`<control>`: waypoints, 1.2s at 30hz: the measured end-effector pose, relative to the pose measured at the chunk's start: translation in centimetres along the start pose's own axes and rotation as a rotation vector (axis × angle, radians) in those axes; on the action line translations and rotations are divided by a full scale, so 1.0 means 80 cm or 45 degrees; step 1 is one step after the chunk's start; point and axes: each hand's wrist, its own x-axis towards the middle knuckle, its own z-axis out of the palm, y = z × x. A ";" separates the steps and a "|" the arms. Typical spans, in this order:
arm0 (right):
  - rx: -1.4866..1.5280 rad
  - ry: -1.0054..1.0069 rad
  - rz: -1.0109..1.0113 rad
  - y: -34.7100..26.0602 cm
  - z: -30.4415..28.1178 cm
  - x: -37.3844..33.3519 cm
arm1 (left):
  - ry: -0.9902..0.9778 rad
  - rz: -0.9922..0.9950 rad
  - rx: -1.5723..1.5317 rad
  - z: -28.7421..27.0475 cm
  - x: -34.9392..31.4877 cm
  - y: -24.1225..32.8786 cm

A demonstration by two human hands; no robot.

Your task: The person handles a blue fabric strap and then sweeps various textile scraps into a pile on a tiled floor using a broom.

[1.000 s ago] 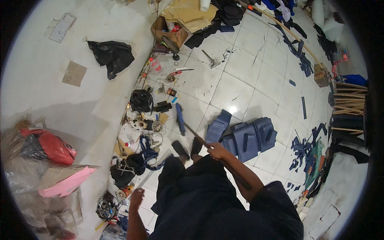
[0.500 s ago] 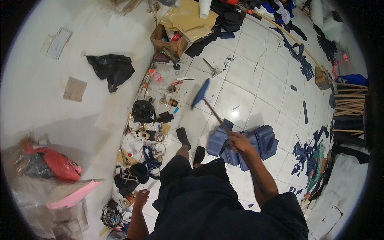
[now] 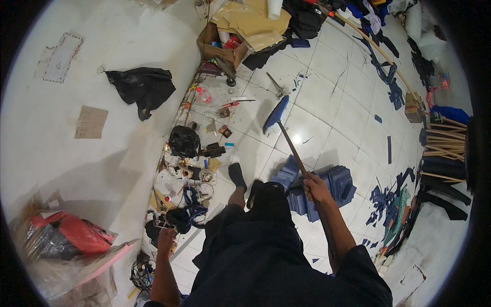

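Observation:
My right hand [image 3: 317, 188] is closed around the brown handle of a broom [image 3: 292, 147]. Its long blue brush head [image 3: 276, 113] points away from me over the white tiles; whether it touches them I cannot tell. Close to the right hand, stacks of dark blue flat pieces [image 3: 340, 185] lie on the floor, partly behind the arm and handle. Out to the left, my left hand [image 3: 165, 239] hangs above the clutter by the wall. Its fingers are too small and unclear to read. A long grey strip [image 3: 197, 233] lies beside it.
Along the left wall are a black plastic bag [image 3: 184, 141], loose tools and a cardboard box [image 3: 219, 50] with brown sheets. A hammer-like tool [image 3: 275, 84] lies beyond the brush. Blue scraps [image 3: 386, 202] and bundled wooden sticks [image 3: 444, 140] are on the right.
The broom head has swung right and slightly away, toward the hammer-like tool. My left hand has moved left and forward. One knee has come forward, hiding my right foot.

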 end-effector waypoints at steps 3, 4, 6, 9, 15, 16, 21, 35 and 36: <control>0.254 0.022 0.025 -0.016 0.038 0.027 | -0.084 -0.108 0.310 0.018 0.025 -0.004; 0.266 -0.010 0.024 -0.017 0.057 0.049 | -0.096 -0.131 0.295 0.024 0.030 0.000; 0.314 -0.062 0.063 -0.016 0.095 0.104 | -0.222 0.066 0.348 0.027 0.039 0.027; 0.217 -0.099 0.079 -0.013 0.121 0.174 | -0.065 0.127 0.251 0.038 0.019 0.076; 0.064 0.064 0.011 -0.013 0.010 0.114 | 0.059 0.180 0.165 0.065 0.000 0.102; 0.074 0.035 0.026 -0.019 -0.006 0.099 | 0.063 0.119 0.180 0.073 0.006 0.093; 0.292 -0.067 0.147 -0.051 0.009 0.111 | -0.116 -0.125 0.444 0.133 0.001 0.059; -0.025 0.101 0.168 -0.053 -0.115 0.032 | -0.019 0.035 0.297 0.167 -0.012 0.165; 0.027 0.083 0.195 -0.056 -0.114 0.025 | -0.085 -0.022 0.415 0.176 -0.008 0.164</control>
